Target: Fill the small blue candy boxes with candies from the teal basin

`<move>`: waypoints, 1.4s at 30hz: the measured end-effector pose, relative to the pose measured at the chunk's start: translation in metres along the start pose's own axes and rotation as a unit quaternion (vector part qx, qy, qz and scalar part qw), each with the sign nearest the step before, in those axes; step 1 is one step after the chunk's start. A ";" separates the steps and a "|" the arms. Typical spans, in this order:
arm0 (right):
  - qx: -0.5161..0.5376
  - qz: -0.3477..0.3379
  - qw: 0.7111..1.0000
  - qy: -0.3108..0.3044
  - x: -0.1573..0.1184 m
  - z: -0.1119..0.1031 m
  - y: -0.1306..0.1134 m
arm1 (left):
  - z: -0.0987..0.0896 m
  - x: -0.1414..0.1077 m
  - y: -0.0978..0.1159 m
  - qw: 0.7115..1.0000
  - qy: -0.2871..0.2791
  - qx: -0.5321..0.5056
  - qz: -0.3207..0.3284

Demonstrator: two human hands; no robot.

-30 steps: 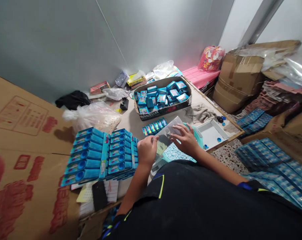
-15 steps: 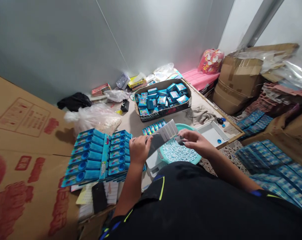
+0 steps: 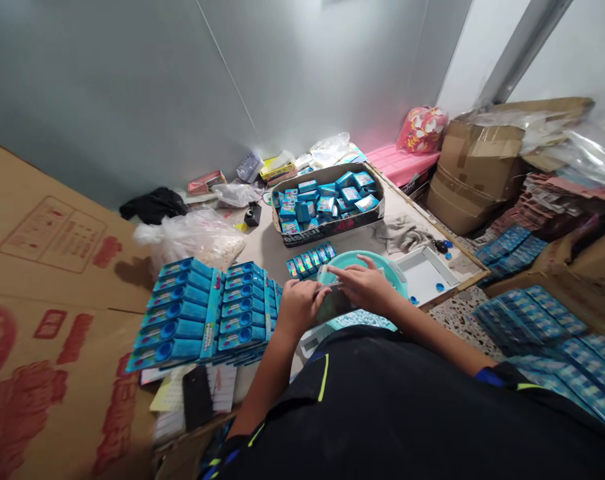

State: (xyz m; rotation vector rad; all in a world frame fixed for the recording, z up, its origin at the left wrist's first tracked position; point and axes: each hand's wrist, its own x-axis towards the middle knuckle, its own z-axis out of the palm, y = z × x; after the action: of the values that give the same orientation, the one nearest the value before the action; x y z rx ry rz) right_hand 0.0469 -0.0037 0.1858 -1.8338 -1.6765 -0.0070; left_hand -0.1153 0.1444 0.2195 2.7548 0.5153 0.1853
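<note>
My left hand point(image 3: 302, 307) is closed on the left end of a grey tray point(image 3: 335, 305), tilted over a teal basin point(image 3: 400, 280) of small pale blue pieces. My right hand point(image 3: 367, 285) lies over the tray's right end, its fingers bent; whether it grips the tray is hidden. Just behind the hands is a row of small shiny blue packs point(image 3: 311, 259). A carton point(image 3: 327, 233) full of blue boxes stands farther back. Left of my left hand are stacked blue blister cards point(image 3: 212, 313).
A white tray point(image 3: 427, 275) with blue caps lies right of the basin, near a grey cloth point(image 3: 402, 233). Large cardboard boxes stand at left point(image 3: 57, 333) and right point(image 3: 475, 167). A plastic bag point(image 3: 192, 237) and black phone point(image 3: 197, 397) are on the left.
My right hand has moved left onto the tray. The tray has tipped, its compartments no longer facing me. The view has shifted slightly.
</note>
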 end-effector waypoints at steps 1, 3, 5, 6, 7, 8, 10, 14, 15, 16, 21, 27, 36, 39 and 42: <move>-0.009 -0.013 1.000 0.009 -0.002 0.002 0.002 | -0.001 -0.001 0.000 1.000 0.002 -0.020 -0.014; -0.018 -0.034 0.999 0.029 -0.007 0.005 0.004 | -0.001 -0.001 0.001 0.996 0.003 -0.071 -0.058; -0.022 -0.047 0.997 0.050 -0.011 0.006 0.006 | 0.001 -0.002 0.002 0.986 0.002 -0.128 -0.110; -0.024 -0.051 0.997 0.059 -0.013 0.007 0.007 | 0.002 -0.001 0.003 0.980 0.004 -0.154 -0.130; -0.026 -0.052 0.996 0.067 -0.014 0.007 0.007 | 0.003 -0.001 0.004 0.974 0.007 -0.176 -0.144; -0.027 -0.053 0.996 0.073 -0.016 0.008 0.008 | 0.004 -0.001 0.004 0.969 0.009 -0.193 -0.153; -0.029 -0.057 0.995 0.082 -0.018 0.010 0.007 | 0.006 -0.001 0.004 0.964 0.009 -0.210 -0.162; -0.025 -0.056 0.993 0.100 -0.022 0.013 0.001 | 0.006 0.000 0.001 0.962 0.018 -0.211 -0.173; -0.020 -0.051 0.993 0.103 -0.023 0.013 -0.002 | 0.006 0.000 -0.001 0.961 0.024 -0.210 -0.176; -0.010 -0.045 0.993 0.105 -0.024 0.012 -0.005 | 0.005 0.001 -0.003 0.961 0.030 -0.208 -0.180; 0.103 0.010 0.986 0.131 -0.029 -0.002 -0.017 | 0.002 0.006 -0.018 0.964 0.051 -0.167 -0.201; 0.119 0.078 0.977 0.159 -0.021 -0.017 -0.013 | 0.001 0.014 -0.017 0.986 0.017 -0.101 -0.129; 0.076 0.100 0.989 0.072 -0.011 -0.001 -0.004 | 0.014 0.012 0.003 0.996 -0.064 -0.054 0.009; 0.039 0.053 0.996 0.055 -0.017 0.006 -0.005 | 0.014 0.009 0.002 0.996 -0.044 -0.075 -0.003; 0.032 0.025 0.995 0.090 -0.023 0.011 -0.006 | 0.011 0.008 0.000 0.994 -0.029 -0.105 -0.014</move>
State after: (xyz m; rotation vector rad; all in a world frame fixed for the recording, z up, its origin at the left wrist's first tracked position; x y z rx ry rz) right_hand 0.0329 -0.0189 0.1700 -1.7712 -1.4886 -0.0935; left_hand -0.1061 0.1436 0.2101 2.5385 0.4884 0.1442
